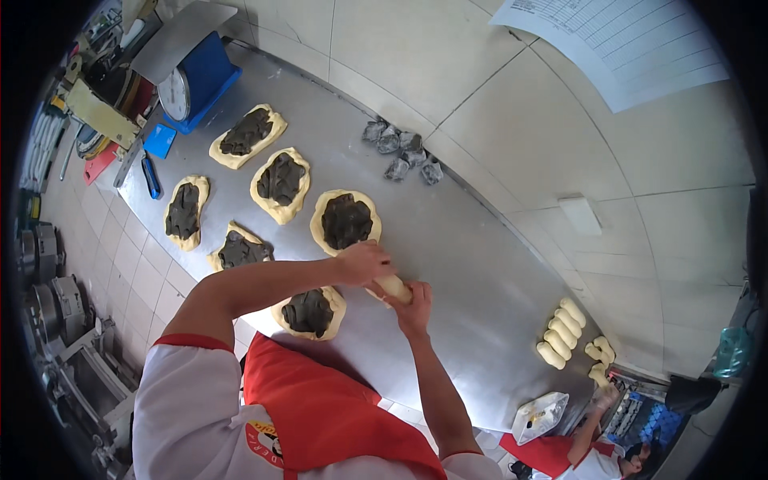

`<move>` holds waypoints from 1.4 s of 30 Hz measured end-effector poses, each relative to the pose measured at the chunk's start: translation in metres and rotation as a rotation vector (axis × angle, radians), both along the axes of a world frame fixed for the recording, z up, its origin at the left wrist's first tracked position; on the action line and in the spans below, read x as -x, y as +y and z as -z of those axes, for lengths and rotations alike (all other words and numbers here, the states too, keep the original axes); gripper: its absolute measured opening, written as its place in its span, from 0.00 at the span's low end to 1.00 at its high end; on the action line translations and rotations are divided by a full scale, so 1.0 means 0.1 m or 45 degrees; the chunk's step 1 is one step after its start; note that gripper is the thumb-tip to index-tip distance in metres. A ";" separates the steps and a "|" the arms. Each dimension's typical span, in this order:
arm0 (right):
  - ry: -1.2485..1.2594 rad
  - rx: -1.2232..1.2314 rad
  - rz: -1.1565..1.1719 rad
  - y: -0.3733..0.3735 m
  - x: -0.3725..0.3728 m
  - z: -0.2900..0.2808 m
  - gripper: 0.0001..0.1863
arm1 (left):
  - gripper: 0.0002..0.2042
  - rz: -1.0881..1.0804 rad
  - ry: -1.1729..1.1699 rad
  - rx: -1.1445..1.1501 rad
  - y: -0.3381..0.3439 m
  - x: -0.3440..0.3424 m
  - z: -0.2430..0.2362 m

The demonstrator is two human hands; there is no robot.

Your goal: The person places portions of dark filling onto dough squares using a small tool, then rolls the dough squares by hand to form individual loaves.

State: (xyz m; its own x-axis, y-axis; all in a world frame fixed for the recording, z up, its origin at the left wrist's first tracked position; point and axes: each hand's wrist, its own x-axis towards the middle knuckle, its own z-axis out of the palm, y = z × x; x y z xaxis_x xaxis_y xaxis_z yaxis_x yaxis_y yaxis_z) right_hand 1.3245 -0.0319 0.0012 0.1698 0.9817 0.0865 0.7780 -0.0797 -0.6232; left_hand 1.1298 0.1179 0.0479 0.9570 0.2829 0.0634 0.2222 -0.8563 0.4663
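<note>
Both my hands grip a pale dough roll [392,288] over the steel table, one at each end. My left hand [365,263] curls over its upper left end. Fingers of my right hand [413,307] wrap round the lower right end. The underside of the roll is hidden by my hands. Just beyond my left hand lies a flattened dough piece topped with dark filling [346,222]. Another filled dough piece [309,313] sits below my left forearm, and a third [242,248] is partly covered by that arm.
More filled dough pieces [280,178] lie to the left. Several dark lumps in clear wrap [402,150] rest by the tiled wall. A blue dial scale [200,84] stands far left. At right are rolled dough pieces [562,332], a plastic container [540,417] and another person's hand [606,396].
</note>
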 end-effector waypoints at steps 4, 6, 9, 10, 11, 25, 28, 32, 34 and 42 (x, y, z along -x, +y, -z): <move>-0.217 0.092 0.221 0.09 0.17 -0.02 0.42 | 0.31 -0.278 0.028 -0.182 -0.07 -0.04 0.14; -0.362 -0.023 0.225 0.14 0.18 -0.08 0.42 | 0.30 -0.284 0.065 -0.203 -0.09 -0.10 0.13; -0.190 -0.016 0.094 -0.02 0.13 -0.01 0.45 | 0.29 -0.227 0.010 -0.259 -0.05 -0.08 0.09; -0.075 0.028 0.040 -0.11 0.16 -0.04 0.45 | 0.29 -0.159 -0.009 -0.179 -0.14 0.01 0.08; -0.079 0.029 0.047 -0.16 0.19 -0.05 0.44 | 0.29 -0.092 -0.028 -0.096 -0.20 0.07 0.08; 0.161 0.331 0.172 -0.25 0.30 -0.42 0.37 | 0.33 -0.129 0.018 0.070 -0.31 0.10 0.01; -0.070 0.253 0.181 -0.28 0.53 -0.48 0.40 | 0.32 -0.256 -0.113 -0.111 -0.44 0.18 0.10; -0.055 0.255 0.039 -0.54 0.58 -0.44 0.40 | 0.31 -0.025 0.391 0.031 -0.68 0.00 -0.03; -0.107 0.312 0.119 -0.91 0.35 -0.55 0.39 | 0.29 0.014 0.547 0.201 -0.93 -0.25 -0.41; -0.445 0.824 0.613 -2.18 -0.09 -1.02 0.37 | 0.17 -0.021 -0.472 0.171 -2.09 -0.96 -0.58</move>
State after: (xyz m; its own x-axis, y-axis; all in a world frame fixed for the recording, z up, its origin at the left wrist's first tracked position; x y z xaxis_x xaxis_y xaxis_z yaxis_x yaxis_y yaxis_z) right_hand 1.3333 -0.2495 0.1036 0.6457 0.6848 -0.3378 0.7069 -0.7033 -0.0746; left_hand 1.2257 -0.0911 0.1062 0.8713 0.3272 0.3657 0.0306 -0.7800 0.6250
